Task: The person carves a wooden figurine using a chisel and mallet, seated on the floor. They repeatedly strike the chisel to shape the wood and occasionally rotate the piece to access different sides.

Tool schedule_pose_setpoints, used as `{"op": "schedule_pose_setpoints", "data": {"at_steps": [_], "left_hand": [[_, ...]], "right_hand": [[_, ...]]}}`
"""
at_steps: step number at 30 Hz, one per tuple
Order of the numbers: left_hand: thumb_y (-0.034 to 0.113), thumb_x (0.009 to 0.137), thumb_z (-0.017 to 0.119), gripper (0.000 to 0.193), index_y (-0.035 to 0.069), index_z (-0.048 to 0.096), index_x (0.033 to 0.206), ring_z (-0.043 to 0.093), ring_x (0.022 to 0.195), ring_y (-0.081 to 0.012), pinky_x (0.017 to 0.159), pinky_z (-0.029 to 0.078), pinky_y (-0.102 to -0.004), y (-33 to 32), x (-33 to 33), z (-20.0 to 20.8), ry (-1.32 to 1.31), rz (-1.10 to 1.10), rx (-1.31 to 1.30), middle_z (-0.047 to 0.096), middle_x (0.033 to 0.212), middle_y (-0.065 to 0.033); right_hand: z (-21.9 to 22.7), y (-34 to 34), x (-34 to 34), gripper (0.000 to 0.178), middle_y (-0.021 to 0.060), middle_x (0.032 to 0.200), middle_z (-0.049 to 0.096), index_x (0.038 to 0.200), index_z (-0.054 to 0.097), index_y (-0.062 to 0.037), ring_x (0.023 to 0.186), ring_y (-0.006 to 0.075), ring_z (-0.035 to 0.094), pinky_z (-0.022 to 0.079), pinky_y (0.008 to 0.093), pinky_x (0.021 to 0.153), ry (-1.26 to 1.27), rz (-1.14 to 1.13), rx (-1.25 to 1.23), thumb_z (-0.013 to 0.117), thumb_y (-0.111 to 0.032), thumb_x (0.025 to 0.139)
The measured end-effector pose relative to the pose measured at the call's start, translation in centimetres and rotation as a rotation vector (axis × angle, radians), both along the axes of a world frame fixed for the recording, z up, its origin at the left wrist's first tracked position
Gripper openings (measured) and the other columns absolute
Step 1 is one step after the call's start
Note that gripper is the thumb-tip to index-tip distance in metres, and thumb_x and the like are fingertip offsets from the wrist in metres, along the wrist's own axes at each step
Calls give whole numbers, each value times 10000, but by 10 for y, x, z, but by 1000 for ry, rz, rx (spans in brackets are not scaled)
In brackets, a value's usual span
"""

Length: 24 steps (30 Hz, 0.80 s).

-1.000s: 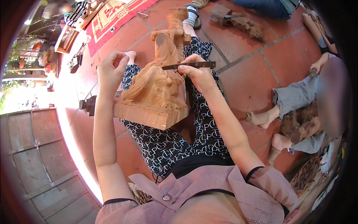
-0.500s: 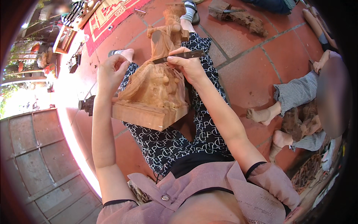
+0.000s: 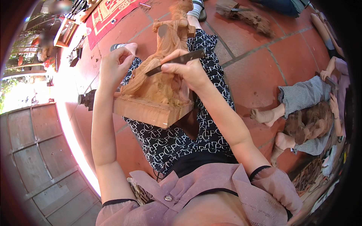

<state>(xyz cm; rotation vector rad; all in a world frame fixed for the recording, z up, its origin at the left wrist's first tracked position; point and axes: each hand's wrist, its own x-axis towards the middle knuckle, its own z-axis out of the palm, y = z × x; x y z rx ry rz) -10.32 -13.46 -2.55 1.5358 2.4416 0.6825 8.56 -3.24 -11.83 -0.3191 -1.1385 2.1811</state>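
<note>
A reddish-brown wooden carving (image 3: 156, 88) of a draped figure on a thick angular base stands tilted between my legs. My right hand (image 3: 186, 69) grips a dark, flat, narrow file-like tool (image 3: 156, 70) between thumb and fingers. Its narrower end points left and down, over or against the carved folds; contact is hard to make out. My left hand (image 3: 116, 66) is raised beside the carving's left side, thumb and fingers curled together in a pinch. Whether anything small sits in that pinch is hidden.
Another rough wood piece (image 3: 245, 18) lies on the red tiled floor ahead to the right. At the right, a seated person (image 3: 301, 94) works on a dark wood carving (image 3: 311, 122). A red mat (image 3: 109, 20) lies at the far left, metal panels (image 3: 41, 150) at the near left.
My right hand has brought the tool slightly down and left over the carving, tilting it more steeply. The view has shifted a little. My left hand keeps its pinch.
</note>
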Motion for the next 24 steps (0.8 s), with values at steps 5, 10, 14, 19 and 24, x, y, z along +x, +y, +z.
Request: {"op": "schedule_pose_setpoints", "data": {"at_steps": [5,10,14,19,24], "left_hand": [[140,806,625,152,-9,631,839,613,719,-122,659,466,-257,0,-2,0,-88,-3,76,656,769,-65],[146,792,624,169,-9,640,858,672,780,-176,723,506,-292,-1,-1,3,-53,29,62,699,851,-112],[149,786,630,164,3,646,859,643,685,-172,660,490,-295,-2,0,4,-54,41,68,681,769,-109],[124,809,634,146,-18,619,842,557,656,-59,612,453,-228,-2,0,5,-9,0,57,616,698,-25],[155,770,634,156,13,650,831,606,624,-177,621,472,-304,-3,-3,1,-29,-5,120,650,695,-107]], "right_hand": [[-8,22,5,161,74,774,654,884,616,9,698,103,625,514,218,641,59,-161,-66,709,22,752],[30,-14,10,154,29,739,638,898,618,-7,616,73,578,472,203,591,-40,-19,150,710,-38,779],[28,-22,3,148,63,853,664,915,621,2,755,100,617,502,222,680,-18,4,98,699,-32,794],[23,-29,-1,118,111,939,679,926,617,2,818,133,641,520,242,760,82,-46,278,668,-29,824],[20,-14,2,78,128,953,675,917,593,-21,769,93,636,510,195,634,42,-40,62,629,-20,849]]}}
